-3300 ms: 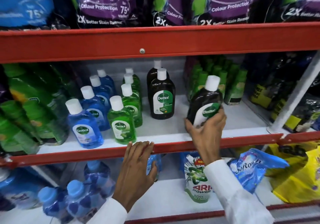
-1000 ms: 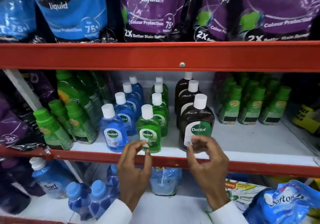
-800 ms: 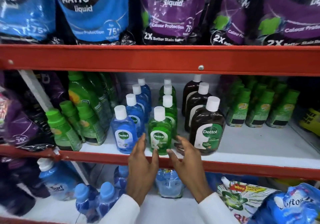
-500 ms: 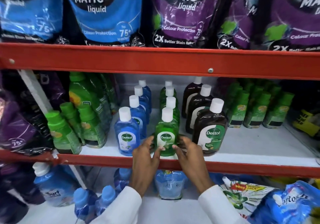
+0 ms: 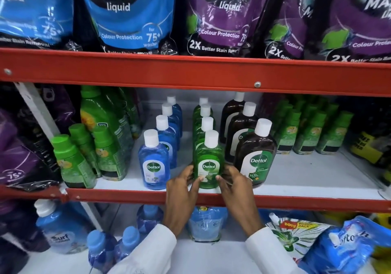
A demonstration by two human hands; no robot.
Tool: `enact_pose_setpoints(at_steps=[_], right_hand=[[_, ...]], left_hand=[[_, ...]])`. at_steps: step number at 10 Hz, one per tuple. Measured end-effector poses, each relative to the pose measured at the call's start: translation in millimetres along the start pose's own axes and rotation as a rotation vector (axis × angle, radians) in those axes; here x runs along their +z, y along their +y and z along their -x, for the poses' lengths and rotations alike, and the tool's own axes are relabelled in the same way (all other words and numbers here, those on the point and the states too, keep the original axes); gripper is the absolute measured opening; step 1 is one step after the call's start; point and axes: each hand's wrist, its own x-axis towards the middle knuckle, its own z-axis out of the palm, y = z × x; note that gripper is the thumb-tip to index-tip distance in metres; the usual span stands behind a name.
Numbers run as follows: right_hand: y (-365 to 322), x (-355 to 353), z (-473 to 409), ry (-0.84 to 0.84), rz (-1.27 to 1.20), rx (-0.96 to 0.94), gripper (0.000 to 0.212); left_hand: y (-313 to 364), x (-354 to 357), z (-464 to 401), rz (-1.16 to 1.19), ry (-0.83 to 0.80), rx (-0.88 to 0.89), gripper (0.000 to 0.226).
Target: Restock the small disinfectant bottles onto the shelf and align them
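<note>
Green bottle (image 5: 208, 163), blue bottle (image 5: 154, 163), brown bottle (image 5: 255, 157), red shelf (image 5: 127, 196)

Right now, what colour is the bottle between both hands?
Green, with a white cap: the front Dettol bottle, seen clearly in the head view.

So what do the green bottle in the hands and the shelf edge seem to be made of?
The green bottle looks like clear tinted plastic with a glossy paper or film label and a matte white plastic cap. The shelf edge looks like red painted metal: smooth, with a slight sheen and a rivet.
</note>
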Motion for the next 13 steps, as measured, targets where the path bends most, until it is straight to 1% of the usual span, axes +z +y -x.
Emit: enact_pose_setpoints(at_steps=[1, 2, 3, 4, 5, 6, 7, 9, 10, 12, 13], right_hand=[[-8.5, -3.0, 12.9, 0.168, -0.120, 0.047, 0.030], [-20.8, -1.3, 26.1, 0.423, -0.162, -0.035, 0.027], [-36.0, 18.2, 31.7, 0.367, -0.146, -0.148, 0.027], [-52.4, 52.3, 28.9, 0.090, -0.131, -0.142, 0.032], [-60.9, 82.9, 20.6, -0.115, -0.065, -0.124, 0.046], [-64.3, 96.0, 9.9, -0.141, -0.019, -0.128, 0.042], [-64.3, 97.3, 2.5, -0.113, -0.012, -0.103, 0.028], [-57.8, 97.1, 3.7, -0.094, -0.014, -0.054, 0.022], [-59.9, 96.3, 4.2, -0.069, 0.013, -0.048, 0.021], [-60.6, 98.4, 3.4, -0.071, 0.004, -0.041, 0.023], [-63.0, 91.6, 11.0, -0.009, -0.089, 0.007, 0.027]], left_hand=[[0.4, -10.2, 12.4, 0.002, 0.054, -0.013, 0.039], [2.7, -35.2, 29.3, -0.043, 0.278, 0.084, 0.019], [-3.3, -65.6, 28.7, -0.071, 0.472, 0.097, 0.014], [-26.6, -89.5, 13.1, -0.111, 0.388, -0.043, 0.040], [-46.5, -104.8, 1.0, -0.171, 0.198, -0.100, 0.062], [-57.6, -112.0, -8.6, -0.187, 0.067, -0.077, 0.050], [-61.7, -111.7, -13.2, -0.124, 0.060, -0.043, 0.041], [-65.5, -106.8, -18.0, 0.009, 0.029, -0.055, 0.037], [-65.6, -105.1, -19.7, 0.039, 0.018, -0.051, 0.036], [-68.0, -105.3, -20.6, 0.014, 0.008, -0.036, 0.039], [-69.6, -103.9, -14.9, 0.002, 0.057, -0.052, 0.049]])
